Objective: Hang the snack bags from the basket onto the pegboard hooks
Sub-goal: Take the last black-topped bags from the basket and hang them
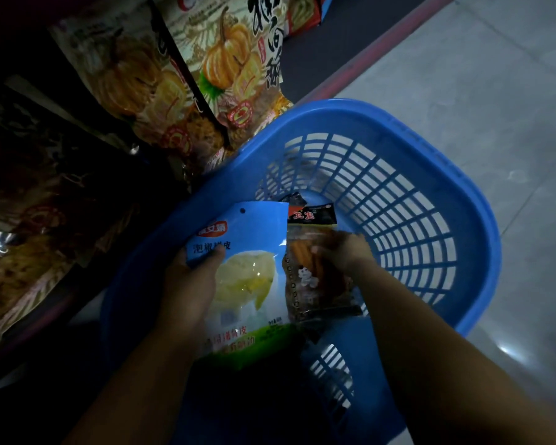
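Left hand [190, 281] gripped blue bag [241, 277] by its edge — hang hole up; right hand [344, 252] pinched dark bag [315, 281] above basket [446, 175], hook-ready.

A dim shop aisle: packaged pumpkin-print snack bags [231, 69] hang in overlapping rows at the upper left of the frame, above a grey tiled floor [495, 75] holding a blue plastic basket [446, 175].

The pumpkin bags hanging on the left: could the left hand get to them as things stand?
Probably not yet: the left hand grips the blue bag over the basket. The path up to the pumpkin bags looks open.
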Demonstrator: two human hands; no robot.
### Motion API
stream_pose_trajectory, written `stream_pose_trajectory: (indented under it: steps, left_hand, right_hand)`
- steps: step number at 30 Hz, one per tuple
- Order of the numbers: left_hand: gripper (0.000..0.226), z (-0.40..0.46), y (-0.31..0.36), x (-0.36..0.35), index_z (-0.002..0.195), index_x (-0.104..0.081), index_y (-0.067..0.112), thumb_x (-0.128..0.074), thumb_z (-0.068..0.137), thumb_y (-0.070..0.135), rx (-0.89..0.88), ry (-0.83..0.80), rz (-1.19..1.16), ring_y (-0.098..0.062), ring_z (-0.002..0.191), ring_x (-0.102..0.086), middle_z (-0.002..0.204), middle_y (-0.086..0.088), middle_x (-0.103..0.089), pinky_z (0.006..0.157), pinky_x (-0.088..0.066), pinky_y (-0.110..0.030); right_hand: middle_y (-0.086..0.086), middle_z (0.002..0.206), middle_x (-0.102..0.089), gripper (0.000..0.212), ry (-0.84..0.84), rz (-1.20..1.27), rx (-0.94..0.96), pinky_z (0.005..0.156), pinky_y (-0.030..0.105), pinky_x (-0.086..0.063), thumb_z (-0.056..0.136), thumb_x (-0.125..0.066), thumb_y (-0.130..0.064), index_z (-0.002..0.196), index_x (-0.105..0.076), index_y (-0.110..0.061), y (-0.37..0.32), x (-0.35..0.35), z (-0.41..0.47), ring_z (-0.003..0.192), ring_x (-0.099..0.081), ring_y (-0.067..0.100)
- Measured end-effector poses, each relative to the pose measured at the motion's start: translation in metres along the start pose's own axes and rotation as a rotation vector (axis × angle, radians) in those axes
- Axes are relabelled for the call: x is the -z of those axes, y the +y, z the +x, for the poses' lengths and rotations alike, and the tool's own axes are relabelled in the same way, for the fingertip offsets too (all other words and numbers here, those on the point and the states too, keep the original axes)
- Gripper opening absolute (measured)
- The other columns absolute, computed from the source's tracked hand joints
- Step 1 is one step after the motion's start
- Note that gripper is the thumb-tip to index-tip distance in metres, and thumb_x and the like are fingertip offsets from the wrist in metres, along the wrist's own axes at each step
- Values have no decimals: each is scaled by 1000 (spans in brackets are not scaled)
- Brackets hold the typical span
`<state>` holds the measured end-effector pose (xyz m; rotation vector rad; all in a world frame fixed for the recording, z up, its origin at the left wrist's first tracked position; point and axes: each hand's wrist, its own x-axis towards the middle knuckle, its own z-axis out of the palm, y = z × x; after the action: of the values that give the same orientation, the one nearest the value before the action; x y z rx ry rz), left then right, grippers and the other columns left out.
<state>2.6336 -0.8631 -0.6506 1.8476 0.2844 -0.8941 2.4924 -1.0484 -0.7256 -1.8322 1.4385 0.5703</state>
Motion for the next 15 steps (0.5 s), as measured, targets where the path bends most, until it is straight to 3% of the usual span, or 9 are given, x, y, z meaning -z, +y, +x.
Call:
stream_pose_trajectory:
  steps: [3,5,7,9,10,12,15]
  left_hand:
    - [26,5,-3,2,107,-63,22,-70,82,26,20,3,-14,-28,82,-69,94,-8,-70,78,-56,-50]
    - [25,5,-4,1,105,-63,22,-71,82,26,19,1,-29,-25,76,-69,88,-5,-70,73,-57,-45]
    - [21,5,-6,1,99,-63,21,-72,81,27,-1,13,-21,-20,71,-68,81,-1,-68,70,-57,-39]
    - [18,5,-6,1,88,-61,20,-73,79,31,-7,31,-4,-21,75,-67,81,0,-66,75,-56,-41]
    - [20,3,-5,0,81,-61,19,-74,78,34,-11,40,-7,-24,78,-67,82,-1,-67,78,-55,-42]
    - [24,-3,0,-1,87,-65,17,-74,77,37,-24,49,-39,-29,86,-67,92,-9,-70,85,-54,-46]
    - [37,-30,12,-2,110,-65,13,-73,79,32,-26,34,-138,-34,101,-65,109,-13,-69,93,-50,-55]
  right_hand:
    - [17,144,-33,97,21,351,-105,109,46,-35,70,-84,-21,145,-24,-12,-3,-3,0,133,-36,36]
    - [13,141,-40,110,-19,497,-41,107,38,-35,67,-82,-1,150,-10,-10,-7,-6,-1,133,-38,31]
    - [8,124,-52,93,-76,558,29,104,33,-38,70,-79,5,146,-26,-3,-11,-10,-2,121,-48,25]
    - [14,105,-64,50,-78,760,62,88,34,-51,75,-79,-6,119,-58,4,-15,-8,-5,94,-60,25]
    - [17,93,-66,33,-76,890,66,77,35,-51,78,-77,-15,101,-65,5,-18,-5,-10,82,-61,25]
    - [17,74,-62,24,-32,1044,64,67,35,-45,82,-74,-24,74,-62,-5,-24,6,-23,66,-55,25]
    - [9,61,-54,34,106,1102,80,60,30,-40,87,-68,-23,58,-50,-17,-28,33,-59,58,-48,19]
